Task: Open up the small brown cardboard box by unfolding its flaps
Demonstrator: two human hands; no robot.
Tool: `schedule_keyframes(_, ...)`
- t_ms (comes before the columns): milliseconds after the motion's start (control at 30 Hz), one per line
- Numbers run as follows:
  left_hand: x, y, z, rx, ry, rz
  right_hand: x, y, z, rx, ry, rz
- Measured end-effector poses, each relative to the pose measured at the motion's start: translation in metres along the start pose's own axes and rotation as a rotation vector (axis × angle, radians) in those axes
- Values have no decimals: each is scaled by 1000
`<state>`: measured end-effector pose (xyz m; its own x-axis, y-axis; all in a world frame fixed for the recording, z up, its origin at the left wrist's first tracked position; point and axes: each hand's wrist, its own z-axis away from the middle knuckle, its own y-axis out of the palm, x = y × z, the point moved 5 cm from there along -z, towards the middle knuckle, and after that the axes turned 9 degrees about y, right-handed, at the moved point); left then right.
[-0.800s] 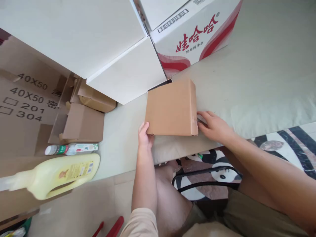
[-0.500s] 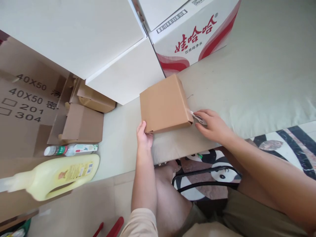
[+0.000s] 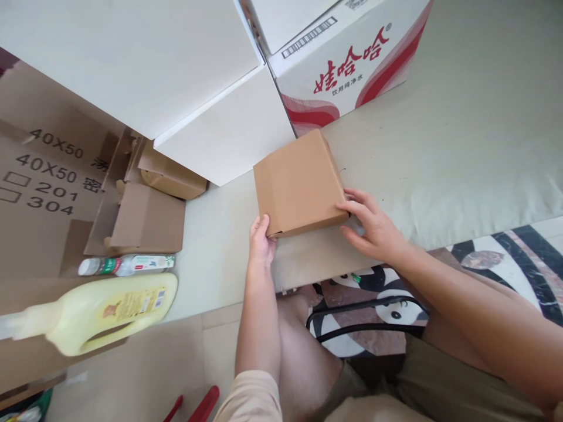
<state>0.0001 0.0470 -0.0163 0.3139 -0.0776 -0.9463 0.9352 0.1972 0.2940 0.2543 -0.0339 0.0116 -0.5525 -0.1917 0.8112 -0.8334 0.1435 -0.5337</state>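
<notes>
A small brown cardboard box (image 3: 299, 181) lies on the pale green table cover (image 3: 440, 146), turned a little anticlockwise. My left hand (image 3: 261, 240) grips its near left corner, thumb on top. My right hand (image 3: 373, 225) holds its near right corner, with the fingers curled against the side and the fingertips on the top face.
A white carton with red Chinese print (image 3: 347, 64) stands just behind the box, with large white boxes (image 3: 176, 76) to its left. On the left lie flattened brown cartons (image 3: 145, 220), a small bottle (image 3: 127, 265) and a pale yellow jug (image 3: 105, 310). A black chair frame (image 3: 365, 316) is below.
The box has turned anticlockwise and slid slightly left. My right hand, earlier holding a strip of tape beside the box's right edge, now presses on its near right corner.
</notes>
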Motion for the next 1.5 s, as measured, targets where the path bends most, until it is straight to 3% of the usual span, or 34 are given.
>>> schedule_keyframes(233, 1, 1, 3, 16, -17, -47, -3, 4, 1, -39, -12, 7)
schedule_keyframes(667, 3, 3, 3, -67, -82, 25, -10, 9, -1, 33, -11, -14)
schedule_keyframes(1500, 3, 2, 3, -94, -98, 17, -10, 8, -1, 46, -7, 4)
